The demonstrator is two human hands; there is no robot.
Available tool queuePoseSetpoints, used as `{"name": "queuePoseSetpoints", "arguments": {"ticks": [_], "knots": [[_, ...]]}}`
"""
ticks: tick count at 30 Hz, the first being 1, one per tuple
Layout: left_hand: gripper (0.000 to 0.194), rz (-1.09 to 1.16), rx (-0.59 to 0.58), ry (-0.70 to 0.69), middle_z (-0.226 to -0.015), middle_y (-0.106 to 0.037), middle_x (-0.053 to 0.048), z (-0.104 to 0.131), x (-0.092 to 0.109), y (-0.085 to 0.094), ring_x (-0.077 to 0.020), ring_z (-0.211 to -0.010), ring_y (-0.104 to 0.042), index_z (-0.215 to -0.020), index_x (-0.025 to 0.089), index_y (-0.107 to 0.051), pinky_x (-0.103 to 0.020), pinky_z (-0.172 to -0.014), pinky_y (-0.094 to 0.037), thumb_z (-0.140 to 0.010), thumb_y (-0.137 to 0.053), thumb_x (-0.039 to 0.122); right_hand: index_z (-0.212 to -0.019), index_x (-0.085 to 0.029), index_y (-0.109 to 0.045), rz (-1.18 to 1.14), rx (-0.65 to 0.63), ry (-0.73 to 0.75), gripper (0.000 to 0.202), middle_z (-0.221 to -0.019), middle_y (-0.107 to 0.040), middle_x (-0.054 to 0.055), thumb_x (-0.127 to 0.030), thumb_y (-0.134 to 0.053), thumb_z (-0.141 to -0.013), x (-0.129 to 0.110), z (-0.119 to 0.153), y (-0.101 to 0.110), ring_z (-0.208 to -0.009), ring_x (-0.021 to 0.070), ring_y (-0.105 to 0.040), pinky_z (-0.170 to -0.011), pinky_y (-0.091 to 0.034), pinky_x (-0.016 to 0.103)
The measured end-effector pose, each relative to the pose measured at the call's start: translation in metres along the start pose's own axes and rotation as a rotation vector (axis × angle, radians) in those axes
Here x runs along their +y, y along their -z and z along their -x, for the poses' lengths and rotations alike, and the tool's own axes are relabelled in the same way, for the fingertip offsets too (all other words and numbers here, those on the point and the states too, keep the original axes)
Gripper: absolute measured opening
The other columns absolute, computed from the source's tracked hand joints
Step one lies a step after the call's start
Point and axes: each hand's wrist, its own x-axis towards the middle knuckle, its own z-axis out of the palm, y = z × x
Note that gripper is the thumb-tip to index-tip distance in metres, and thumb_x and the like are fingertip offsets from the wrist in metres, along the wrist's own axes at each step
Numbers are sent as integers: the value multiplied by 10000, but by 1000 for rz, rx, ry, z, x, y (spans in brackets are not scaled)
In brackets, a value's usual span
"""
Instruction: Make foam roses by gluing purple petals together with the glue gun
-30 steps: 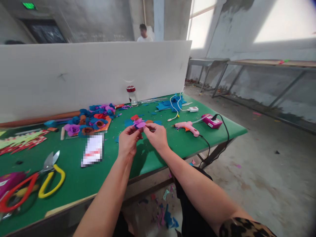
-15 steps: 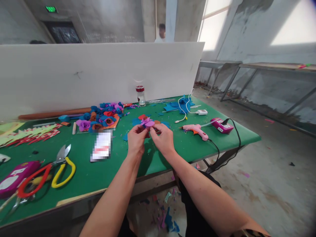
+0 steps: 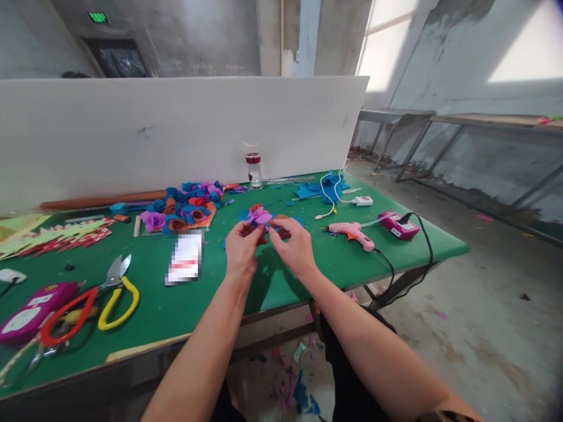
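Observation:
A paper flower (image 3: 259,215) with purple petals sits between my hands above the green table. My left hand (image 3: 242,245) pinches it from the left, thumb and fingers together at its base. From the right, my right hand (image 3: 294,245) has its thumb and fingertips closed at the flower's lower edge; the exact grip there is partly hidden. Blue, red and brown paper pieces (image 3: 299,221) show behind the fingers. Right of my hands lies a pink glue gun (image 3: 352,232) with its nozzle pointing left.
Finished paper flowers (image 3: 185,211) are heaped at left behind a blurred white card (image 3: 185,258). Red-and-yellow-handled shears (image 3: 115,287) lie at front left. A red-lidded jar (image 3: 254,171) stands before the white board (image 3: 197,129). A magenta power box (image 3: 399,225) with cords sits right.
The view has shifted slightly, so things on the table appear a little further right. My hands stay at the flower, which has tilted slightly. The person behind the board has left view.

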Motion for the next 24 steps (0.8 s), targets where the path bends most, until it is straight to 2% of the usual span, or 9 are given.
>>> {"name": "queuePoseSetpoints", "arguments": {"ticks": [2, 4, 7, 14, 20, 24], "knots": [[305, 8, 11, 6, -599, -602, 37, 1, 2, -1, -102, -529, -549, -655, 151, -601, -242, -526, -460, -486, -843, 230, -952, -163, -713, -124, -70, -107, 232, -887, -720, 61, -295, -624, -784, 4, -4, 1, -709, 158, -635, -681, -505, 282], [318, 21, 22, 10, -607, -606, 39, 2, 3, -2, -103, -535, -551, -668, 154, -599, -249, -539, -464, -478, -845, 222, -896, -151, -717, -253, -203, -209, 242, -832, -735, 60, -327, -676, -736, 7, -7, 3, -703, 163, -647, -661, -496, 276], [293, 9, 27, -8, -585, -599, 45, 3, 4, -3, -98, -522, -539, -660, 163, -592, -237, -527, -433, -494, -829, 213, -835, -147, -730, -356, -342, -273, 249, -817, -746, 58, -361, -692, -713, 9, -9, 5, -705, 158, -651, -639, -468, 257], [244, -69, 60, -54, -542, -565, 56, 0, 7, -6, -74, -487, -485, -642, 164, -596, -216, -478, -327, -524, -806, 197, -729, -150, -729, -344, -313, -331, 212, -644, -700, 13, -355, -704, -683, 9, -8, 3, -541, 104, -552, -512, -372, 214], [342, -71, -131, 93, -746, -683, -18, 1, 12, 3, -88, -593, -577, -822, 149, -676, -208, -509, -356, -537, -843, 236, -679, -153, -718, -495, -264, -469, 305, -594, -669, 0, -443, -772, -600, 5, -10, 9, -455, 71, -468, -434, -306, 197], [357, -63, -145, 146, -775, -701, -48, 2, 14, 9, -86, -608, -588, -849, 125, -707, -203, -537, -392, -560, -847, 280, -704, -140, -729, -571, -290, -560, 360, -614, -673, 8, -457, -808, -553, 2, -11, 14, -433, 45, -441, -404, -266, 180]]}}
